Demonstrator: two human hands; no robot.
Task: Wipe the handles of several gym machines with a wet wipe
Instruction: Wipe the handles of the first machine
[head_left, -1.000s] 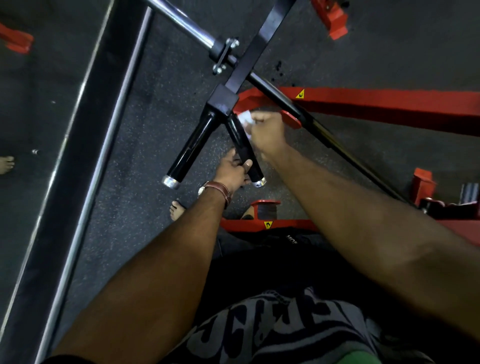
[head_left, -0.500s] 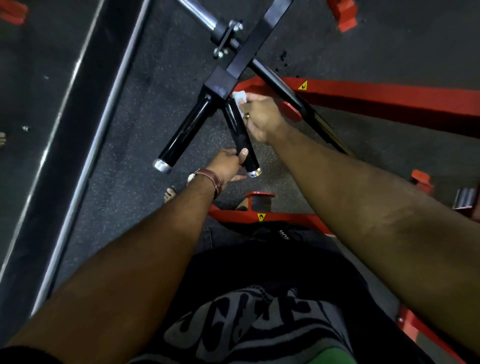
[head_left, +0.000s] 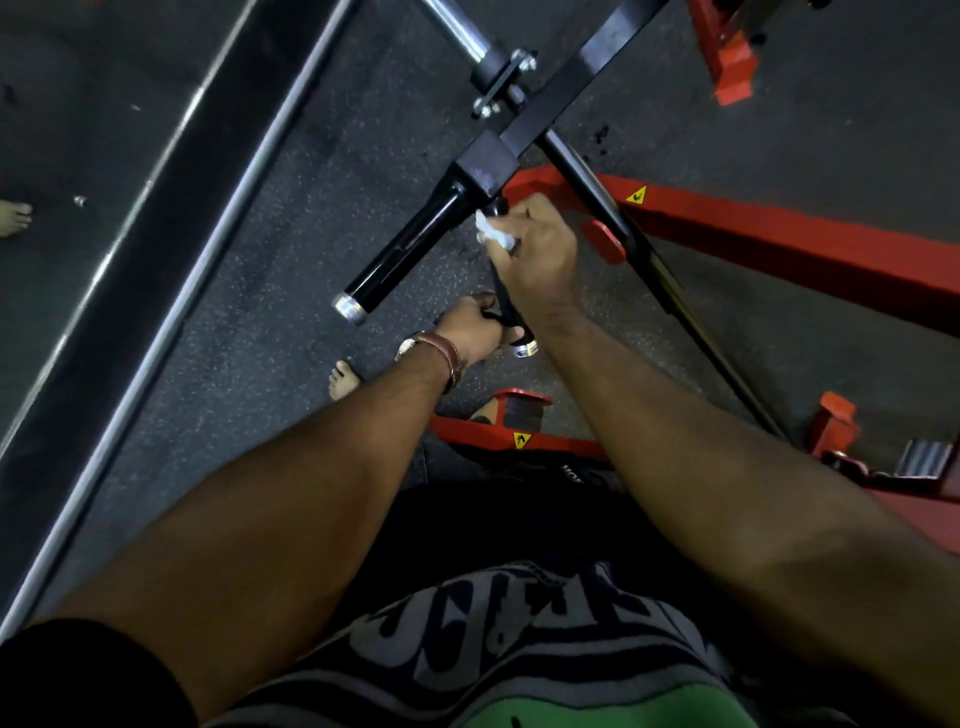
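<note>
— What changed?

— Both my hands kept their grip on the right-hand black rubber-coated handle (head_left: 506, 306); my right hand (head_left: 540, 254) still sits high near the joint.

— And the wipe?

— My right hand's fingers curl round the crumpled white wet wipe (head_left: 491, 231), pressing it onto that handle. Below it, my left hand (head_left: 470, 327) grips the chrome-capped end. Left of both: the second glossy black handle (head_left: 402, 249).

Dim, underexposed; faint glare on chrome; wide-angle bending at edges; slightly soft.
</note>
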